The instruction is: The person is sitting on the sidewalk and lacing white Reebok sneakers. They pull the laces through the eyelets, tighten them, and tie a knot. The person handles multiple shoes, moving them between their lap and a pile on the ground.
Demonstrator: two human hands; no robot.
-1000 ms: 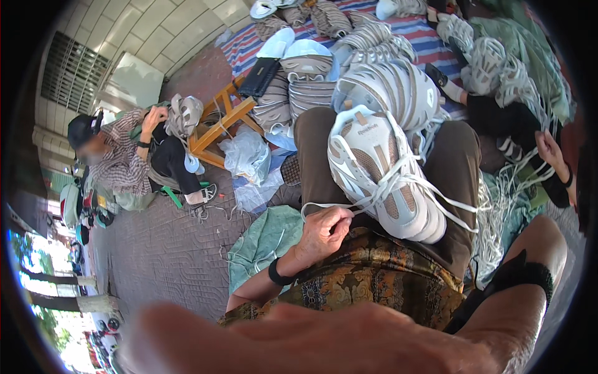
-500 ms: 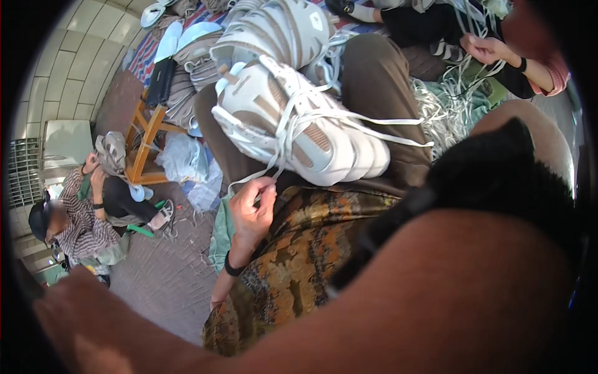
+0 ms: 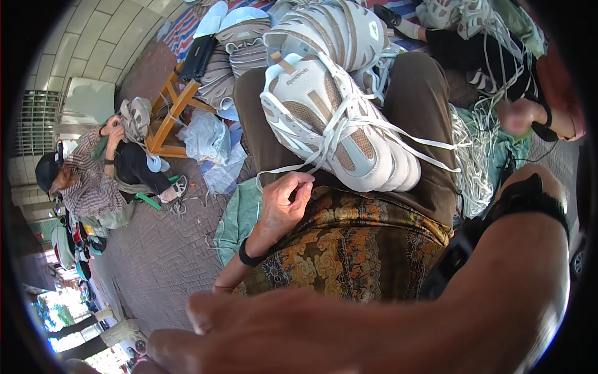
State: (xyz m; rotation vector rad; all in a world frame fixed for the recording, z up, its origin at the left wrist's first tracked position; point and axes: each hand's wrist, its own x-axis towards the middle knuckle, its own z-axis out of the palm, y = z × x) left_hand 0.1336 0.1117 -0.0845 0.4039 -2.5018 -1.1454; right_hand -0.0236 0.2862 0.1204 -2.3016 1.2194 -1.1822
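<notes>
A white, grey and tan sneaker rests on my lap, toe pointing to the lower right. White shoelaces are threaded through its upper and cross over the tongue, with loose ends trailing to either side. Just below the shoe's side, my left hand pinches a shoelace between thumb and index finger. Close to the camera, my right hand stretches across the lower picture toward the left, on a bent arm. Its fingers are blurred and partly cut off, so whether they hold anything is unclear.
Beyond my knees lie stacked sneakers. A heap of white laces is at right, near a co-worker's hand. A wooden stool and plastic bags stand left; another person sits further left holding a shoe.
The view has shifted, so the sneaker and lap appear further right. My right hand has moved from the far left toward the lower middle. My left hand keeps its pinch by the shoe.
</notes>
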